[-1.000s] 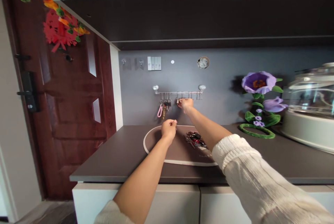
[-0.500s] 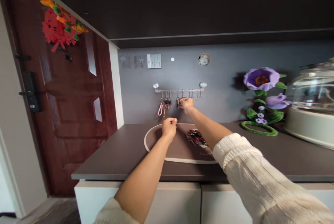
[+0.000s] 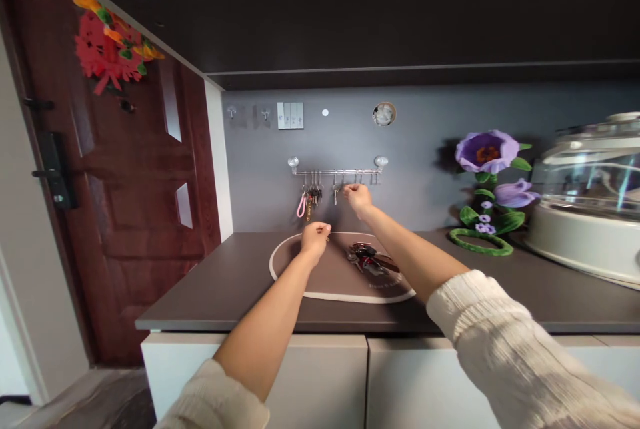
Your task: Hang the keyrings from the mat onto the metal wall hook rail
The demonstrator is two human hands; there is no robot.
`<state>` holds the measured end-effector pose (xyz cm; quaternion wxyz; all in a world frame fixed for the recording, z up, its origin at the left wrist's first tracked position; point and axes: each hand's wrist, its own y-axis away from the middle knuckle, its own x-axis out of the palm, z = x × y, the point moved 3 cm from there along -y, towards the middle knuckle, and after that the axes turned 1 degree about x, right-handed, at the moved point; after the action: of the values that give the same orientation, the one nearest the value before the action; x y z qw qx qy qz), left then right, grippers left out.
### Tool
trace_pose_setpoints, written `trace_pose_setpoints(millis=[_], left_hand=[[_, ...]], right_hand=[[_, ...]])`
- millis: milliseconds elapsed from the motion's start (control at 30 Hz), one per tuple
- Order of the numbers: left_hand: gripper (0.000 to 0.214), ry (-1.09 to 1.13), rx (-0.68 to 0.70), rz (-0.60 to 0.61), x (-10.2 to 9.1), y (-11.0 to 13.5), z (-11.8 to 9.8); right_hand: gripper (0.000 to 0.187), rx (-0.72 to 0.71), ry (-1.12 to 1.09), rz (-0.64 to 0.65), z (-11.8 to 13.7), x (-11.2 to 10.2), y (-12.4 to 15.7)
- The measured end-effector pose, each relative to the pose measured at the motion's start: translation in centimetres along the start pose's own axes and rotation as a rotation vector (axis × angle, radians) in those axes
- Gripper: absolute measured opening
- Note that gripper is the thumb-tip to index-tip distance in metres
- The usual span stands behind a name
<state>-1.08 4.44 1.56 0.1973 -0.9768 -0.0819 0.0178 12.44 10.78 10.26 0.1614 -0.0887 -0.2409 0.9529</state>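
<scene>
A hook rail (image 3: pixel 345 171) is fixed to the grey wall. On its left hooks hang several keys (image 3: pixel 316 196) and a pink loop strap (image 3: pixel 301 205). A single key (image 3: pixel 335 194) hangs from a hook farther right. My right hand (image 3: pixel 359 200) is just right of that key, fingertips pinched together with nothing visible in them. My left hand (image 3: pixel 315 241) is lower, above the mat, its fingers curled and thumb pressed in; whatever they hold, if anything, is too small to make out. A pile of keys (image 3: pixel 369 258) lies on the brown mat (image 3: pixel 320 276) beneath my hands.
The mat rests on a dark countertop (image 3: pixel 200 289) under an overhanging shelf (image 3: pixel 350 22). Purple plush flowers (image 3: pixel 487 151) and a clear-domed appliance (image 3: pixel 590 222) stand at right. A dark red door (image 3: pixel 135 229) with a black lock (image 3: pixel 57 172) is at left.
My right hand has moved off the hanging key toward the right, leaving it on the hook. My left hand stays low over the mat. The view has shifted slightly.
</scene>
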Motion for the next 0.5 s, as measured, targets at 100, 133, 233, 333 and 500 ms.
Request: trace_pose_setpoints(millis=[100, 133, 233, 333, 500], left_hand=[[0.006, 0.018, -0.024, 0.001, -0.1, 0.1, -0.2], [0.005, 0.018, -0.032, 0.002, -0.2, 0.1, -0.3], [0.003, 0.011, -0.026, 0.044, -0.2, 0.4, -0.5], [0.004, -0.011, -0.033, 0.115, 0.0, 0.6, -0.4], [0.009, -0.111, 0.008, 0.248, 0.3, 1.2, -0.5]], right_hand=[[0.011, -0.02, -0.041, 0.032, 0.9, -0.9, 1.9], [0.011, -0.03, -0.068, 0.062, 1.0, -1.1, 2.5], [0.013, -0.062, -0.101, 0.136, 0.4, -1.9, 4.4], [0.015, -0.09, -0.045, 0.192, -1.0, -2.8, 6.2], [0.014, -0.142, 0.094, 0.306, -2.9, -4.2, 8.7]])
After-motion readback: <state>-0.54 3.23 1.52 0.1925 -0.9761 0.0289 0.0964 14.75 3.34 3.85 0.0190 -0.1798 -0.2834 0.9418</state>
